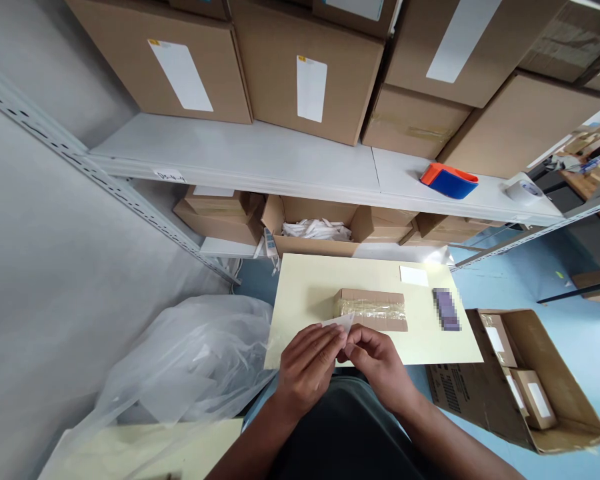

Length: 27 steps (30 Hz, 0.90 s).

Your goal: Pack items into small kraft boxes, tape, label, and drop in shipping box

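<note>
Close to my body, my left hand holds a small white piece of paper or label, its fingers together over it. My right hand has thumb and fingers pinched at the paper's right edge, touching the left fingertips. Most of the paper is hidden by the fingers. Just beyond them a small cardboard box lies on a pale yellow table, with shiny tape across its near side. Farther back on the table is a white card. A purple, pixelated item lies to the right.
A large open carton holding smaller boxes stands right of the table. At left lies a translucent plastic bag. The shelf ahead bears cartons, a blue and orange holder and a tape roll. Below, an open box holds white items.
</note>
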### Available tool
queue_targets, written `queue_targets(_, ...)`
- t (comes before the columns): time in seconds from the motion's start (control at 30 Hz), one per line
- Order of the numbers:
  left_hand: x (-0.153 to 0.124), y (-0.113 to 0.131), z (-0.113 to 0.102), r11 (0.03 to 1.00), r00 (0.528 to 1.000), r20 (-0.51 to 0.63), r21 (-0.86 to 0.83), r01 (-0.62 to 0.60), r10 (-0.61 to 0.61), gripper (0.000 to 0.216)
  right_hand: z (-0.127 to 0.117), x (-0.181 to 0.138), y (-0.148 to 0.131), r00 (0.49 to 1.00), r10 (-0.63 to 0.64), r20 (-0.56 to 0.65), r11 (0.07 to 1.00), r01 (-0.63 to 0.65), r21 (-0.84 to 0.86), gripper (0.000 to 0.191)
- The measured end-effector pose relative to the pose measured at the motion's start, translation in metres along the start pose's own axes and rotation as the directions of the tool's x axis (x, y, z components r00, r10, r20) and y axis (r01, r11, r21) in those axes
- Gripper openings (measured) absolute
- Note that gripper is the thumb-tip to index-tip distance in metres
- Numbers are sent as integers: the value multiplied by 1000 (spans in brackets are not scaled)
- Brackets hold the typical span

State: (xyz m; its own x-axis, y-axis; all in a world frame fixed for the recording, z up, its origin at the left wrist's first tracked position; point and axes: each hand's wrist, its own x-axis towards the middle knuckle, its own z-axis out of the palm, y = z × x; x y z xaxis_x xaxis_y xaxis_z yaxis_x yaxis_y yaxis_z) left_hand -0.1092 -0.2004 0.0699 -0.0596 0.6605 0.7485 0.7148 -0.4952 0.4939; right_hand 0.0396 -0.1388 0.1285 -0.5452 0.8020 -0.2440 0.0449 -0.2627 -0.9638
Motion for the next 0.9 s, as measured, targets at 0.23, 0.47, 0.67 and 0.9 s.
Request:
queue_targets(0.23,4,8,-3,970,985,15,-174,169,-169,45,1,0,3,1000,-15,-2,1000,15,-2,30)
queue_targets(0.47,0,15,-4,907,940,80,-246,341,-332,30,-2,-2,11,998,-62,-21,991,59,-120,17)
queue_targets(0.67,4,17,-3,848,891,112,-275,453,-440,19,-4,-2,13,986,-159,-39,936,138,-324,8)
queue_targets(0.9,7,15,-5,704,792,210,-368,607,-573,16,-7,-1,14,985,-172,-30,931,153,-332,10)
